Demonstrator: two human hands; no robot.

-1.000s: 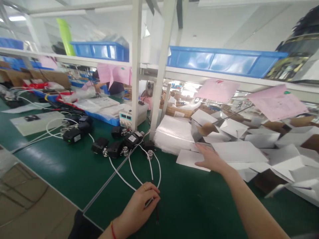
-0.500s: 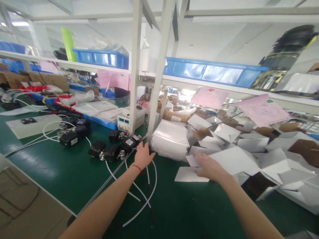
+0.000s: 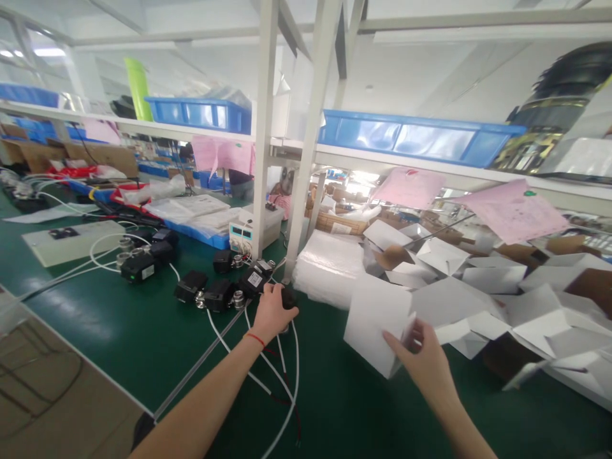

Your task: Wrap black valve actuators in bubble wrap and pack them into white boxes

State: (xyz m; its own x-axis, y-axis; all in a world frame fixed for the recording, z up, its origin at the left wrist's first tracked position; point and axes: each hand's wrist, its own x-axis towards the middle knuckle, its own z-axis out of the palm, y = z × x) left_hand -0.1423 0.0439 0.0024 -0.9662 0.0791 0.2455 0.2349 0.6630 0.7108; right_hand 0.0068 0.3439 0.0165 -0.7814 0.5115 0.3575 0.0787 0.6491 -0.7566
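One white cardboard box [image 3: 373, 322] is pinched between thumb and fingers of my right hand [image 3: 425, 357]; my left hand [image 3: 271, 313] curls over a black boxy device [image 3: 289, 298] on the green tabletop [image 3: 339, 401], whether gripping I cannot tell

Green bench top [image 3: 349, 408], glossy, carrying a stack of clear packing sheets [image 3: 329, 264]. Right of the stack, bears a jumble of open white cartons [image 3: 497, 277], flaps raised. Left of the stack, holds a row of black devices [image 3: 220, 294] with metal connectors; in front of the stack and to its left, loose white cables [image 3: 296, 366]. Beyond those devices, still left of the stack, supports a small power supply [image 3: 240, 237] and a packet-filled blue tray [image 3: 217, 241]. Farthest left of the stack, carries more black devices [image 3: 138, 264] and a pale panel [image 3: 71, 239].

Above the stack, white shelf [image 3: 377, 159]. Holds a long blue bin [image 3: 421, 141] up and right of the stack, and a shorter blue bin [image 3: 201, 113] up and left of it.
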